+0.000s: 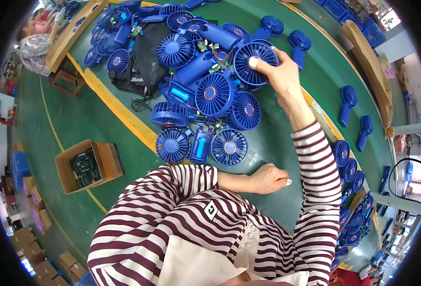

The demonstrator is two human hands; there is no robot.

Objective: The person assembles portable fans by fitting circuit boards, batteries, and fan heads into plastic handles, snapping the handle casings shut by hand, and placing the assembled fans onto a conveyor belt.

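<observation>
My right hand [283,74] reaches to the far side of the table, its thumb and fingers closed on the round grille of a blue handheld fan [255,62]. White coverings show on its thumb and a fingertip. Close to my body, my left hand [269,178] rests low over the green table with its fingers curled in. There is white at its fingertip, and whatever it may hold is hidden. In front of me lies a heap of blue fans, among them an orange-ringed fan head [214,94] and an opened handle [200,147] with a light-blue battery.
A black mesh bag [148,64] lies amid the heap. Several finished-looking fans, such as one fan [347,105], lie on the green belt [327,71] to the right. An open cardboard box [110,162] with dark items stands at left. Another person [36,50] sits far left.
</observation>
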